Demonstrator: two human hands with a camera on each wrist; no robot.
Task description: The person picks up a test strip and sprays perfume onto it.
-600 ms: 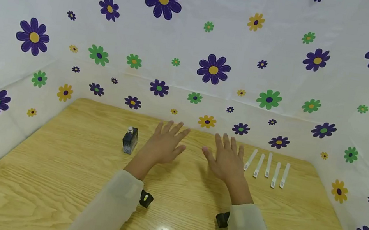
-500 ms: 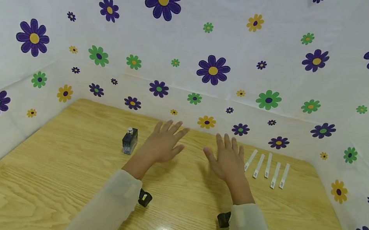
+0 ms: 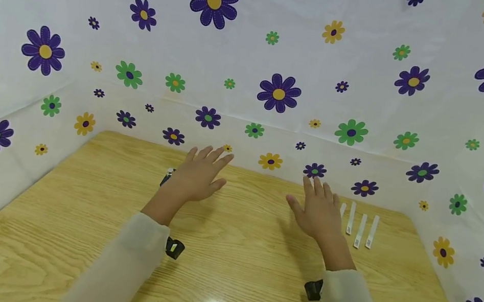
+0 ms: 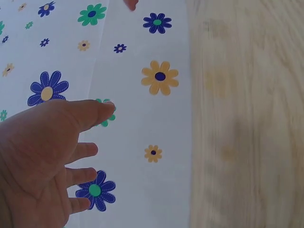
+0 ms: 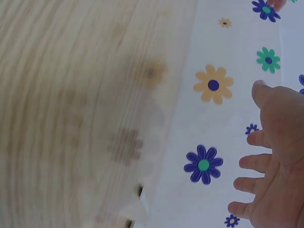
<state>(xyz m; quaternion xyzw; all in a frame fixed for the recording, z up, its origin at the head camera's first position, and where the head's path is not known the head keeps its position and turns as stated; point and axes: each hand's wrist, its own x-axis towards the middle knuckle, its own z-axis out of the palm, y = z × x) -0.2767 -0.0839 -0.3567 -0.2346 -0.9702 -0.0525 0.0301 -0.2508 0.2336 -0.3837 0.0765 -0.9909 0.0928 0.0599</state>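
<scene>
Farther left than in the earlier frame, the left hand (image 3: 196, 178) now partly hides the dark bottle (image 3: 166, 179) at the far left of the counter (image 3: 231, 258). Meanwhile the right hand (image 3: 319, 212) has shifted right, now beside the white strips (image 3: 360, 230) at far right and overlapping them in view. Fingers of both are extended and spread apart.

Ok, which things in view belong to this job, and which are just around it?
Likely the job:
dark bottle, partly hidden behind the left hand
white strips, beside the right hand

Likely just surroundings:
wooden table
flowered cloth
</scene>
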